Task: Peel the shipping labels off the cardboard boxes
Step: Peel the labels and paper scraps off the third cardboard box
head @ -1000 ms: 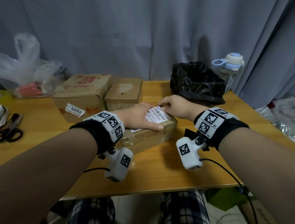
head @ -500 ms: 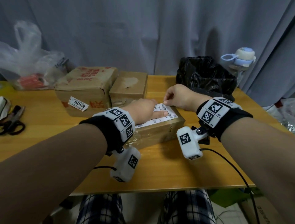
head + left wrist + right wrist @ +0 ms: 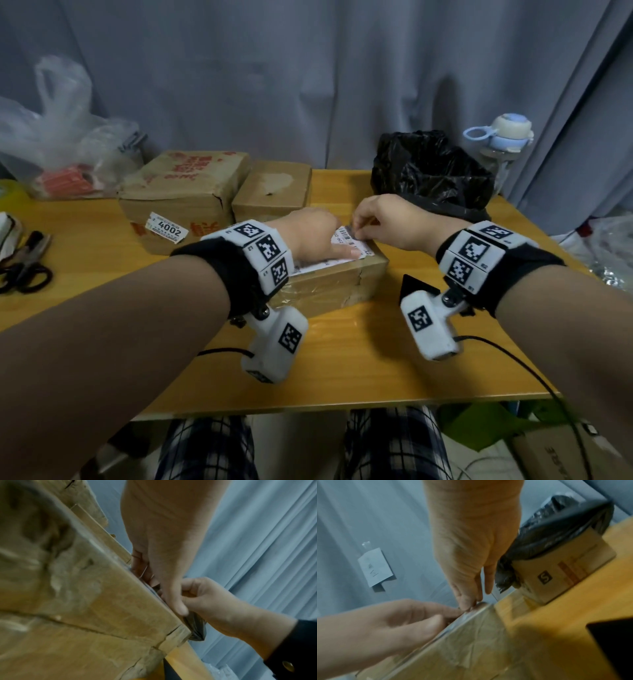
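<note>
A grey-blue curtain [image 3: 308, 78] hangs in long folds across the whole back of the room. In front of it stands a wooden table [image 3: 359, 359] with a warm orange-yellow top, its near edge running above the person's checked trousers [image 3: 212, 448].

The taped cardboard box [image 3: 329, 287] near the middle of the table serves as the landmark. Behind it and to its left sits a larger cardboard box [image 3: 181, 192] with red print and a small sticker reading 4002 [image 3: 167, 231]; directly behind it is a smaller plain box [image 3: 274, 186]. Behind it to the right is a bin lined with a black bag [image 3: 431, 171], and a water bottle with a pale blue lid [image 3: 503, 137] beyond that. Far to its left lie a clear plastic bag [image 3: 58, 147] and black scissors [image 3: 24, 270].

A white shipping label [image 3: 346, 248] lies on top of the landmark box. The left hand [image 3: 308, 236] rests on that box with its index finger stretched out flat, pressing the label down. The right hand [image 3: 387, 219] is at the label's far edge, fingers curled, thumb and fingertips pinching that edge, which the right wrist view shows only blurred.
</note>
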Demonstrator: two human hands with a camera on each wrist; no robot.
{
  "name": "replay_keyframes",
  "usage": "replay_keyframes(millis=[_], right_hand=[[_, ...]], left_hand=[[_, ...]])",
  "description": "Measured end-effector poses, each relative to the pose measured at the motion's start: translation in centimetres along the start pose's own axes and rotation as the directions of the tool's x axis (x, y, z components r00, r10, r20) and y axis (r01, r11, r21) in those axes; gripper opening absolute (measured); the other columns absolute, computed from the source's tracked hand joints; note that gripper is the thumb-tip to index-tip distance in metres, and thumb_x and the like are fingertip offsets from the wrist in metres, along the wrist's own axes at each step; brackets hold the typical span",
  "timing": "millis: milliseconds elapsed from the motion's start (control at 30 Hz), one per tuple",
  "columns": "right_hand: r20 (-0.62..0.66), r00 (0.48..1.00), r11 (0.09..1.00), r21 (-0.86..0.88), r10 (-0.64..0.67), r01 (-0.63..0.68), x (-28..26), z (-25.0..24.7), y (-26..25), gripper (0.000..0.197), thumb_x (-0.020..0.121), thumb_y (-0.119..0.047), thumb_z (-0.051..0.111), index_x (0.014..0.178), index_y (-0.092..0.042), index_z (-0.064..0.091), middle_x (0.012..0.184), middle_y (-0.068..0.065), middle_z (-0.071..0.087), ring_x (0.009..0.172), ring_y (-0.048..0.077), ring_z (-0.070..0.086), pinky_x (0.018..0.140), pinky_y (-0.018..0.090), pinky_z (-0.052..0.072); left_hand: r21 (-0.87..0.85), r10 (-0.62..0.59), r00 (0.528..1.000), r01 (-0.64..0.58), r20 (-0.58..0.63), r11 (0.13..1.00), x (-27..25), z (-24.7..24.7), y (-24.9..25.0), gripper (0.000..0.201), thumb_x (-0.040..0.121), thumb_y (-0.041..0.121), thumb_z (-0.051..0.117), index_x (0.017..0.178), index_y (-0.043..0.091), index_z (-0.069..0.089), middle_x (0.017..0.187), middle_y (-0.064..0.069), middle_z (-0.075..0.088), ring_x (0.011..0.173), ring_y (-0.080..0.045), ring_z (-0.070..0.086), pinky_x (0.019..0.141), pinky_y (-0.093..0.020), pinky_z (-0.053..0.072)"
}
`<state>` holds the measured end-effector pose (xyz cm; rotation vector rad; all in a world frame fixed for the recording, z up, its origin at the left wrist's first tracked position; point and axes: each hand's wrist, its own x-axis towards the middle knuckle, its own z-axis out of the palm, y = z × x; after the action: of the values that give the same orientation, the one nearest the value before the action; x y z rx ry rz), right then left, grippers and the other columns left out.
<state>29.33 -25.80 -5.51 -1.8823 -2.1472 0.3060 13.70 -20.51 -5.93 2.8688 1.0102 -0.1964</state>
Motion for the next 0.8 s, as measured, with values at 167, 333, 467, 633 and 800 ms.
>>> replay_keyframes(millis=[167, 333, 467, 633, 800], right_hand=[[0.235, 0.972, 0.99, -0.13, -0.027, 0.059, -2.4, -1.9, 0.2, 0.038, 0.083, -0.016, 0.068, 0.12, -0.011, 0.064, 0.135, 0.0, 0.056, 0.127, 0.013, 0.048, 0.108, 0.021, 0.032], [0.231, 0.969, 0.95, -0.275, -0.087, 0.151, -3.3, -2.1, 0.0, 0.033, 0.086, -0.024, 0.065, 0.118, -0.015, 0.066, 0.129, -0.001, 0.062, 0.121, 0.015, 0.054, 0.106, 0.03, 0.037], [0.218, 0.952, 0.887, -0.363, -0.216, 0.285, -3.7, -1.4, -0.2, 0.025, 0.092, -0.023, 0.055, 0.112, -0.016, 0.069, 0.117, 0.001, 0.068, 0.109, 0.021, 0.062, 0.096, 0.037, 0.045], [0.254, 0.924, 0.813, -0.446, -0.287, 0.375, -4.2, -1.1, -0.3, 0.03, 0.097, -0.026, 0.044, 0.116, -0.015, 0.065, 0.121, 0.004, 0.064, 0.109, 0.022, 0.06, 0.092, 0.038, 0.047], [0.254, 0.917, 0.786, -0.475, -0.308, 0.396, -3.9, -0.8, -0.3, 0.03, 0.098, -0.025, 0.043, 0.114, -0.014, 0.064, 0.119, 0.005, 0.064, 0.106, 0.023, 0.06, 0.09, 0.037, 0.047]], left_hand=[[-0.111, 0.059, 0.995, -0.049, 0.085, 0.993, -0.6, -0.1, 0.5, 0.067, 0.075, 0.062, 0.064, 0.12, 0.014, 0.051, 0.111, -0.003, 0.058, 0.099, -0.02, 0.054, 0.086, -0.032, 0.046], [-0.224, 0.066, 0.996, -0.05, 0.065, 0.973, -0.5, 0.0, 0.4, 0.071, 0.073, 0.054, 0.071, 0.128, 0.017, 0.049, 0.115, 0.002, 0.06, 0.102, -0.018, 0.057, 0.086, -0.028, 0.046], [-0.269, 0.058, 0.996, -0.038, 0.068, 0.962, -0.6, 0.2, -0.1, 0.072, 0.07, 0.055, 0.072, 0.13, 0.021, 0.049, 0.116, 0.004, 0.062, 0.1, -0.016, 0.058, 0.086, -0.027, 0.046], [-0.253, 0.04, 0.996, -0.019, 0.079, 0.967, -0.8, -0.1, -0.2, 0.086, 0.072, 0.055, 0.071, 0.142, 0.019, 0.037, 0.131, 0.002, 0.054, 0.112, -0.017, 0.052, 0.092, -0.025, 0.04], [-0.264, 0.04, 0.996, -0.017, 0.082, 0.964, -0.8, 0.0, -0.4, 0.091, 0.074, 0.053, 0.07, 0.147, 0.018, 0.028, 0.138, 0.002, 0.047, 0.119, -0.016, 0.047, 0.092, -0.022, 0.034]])
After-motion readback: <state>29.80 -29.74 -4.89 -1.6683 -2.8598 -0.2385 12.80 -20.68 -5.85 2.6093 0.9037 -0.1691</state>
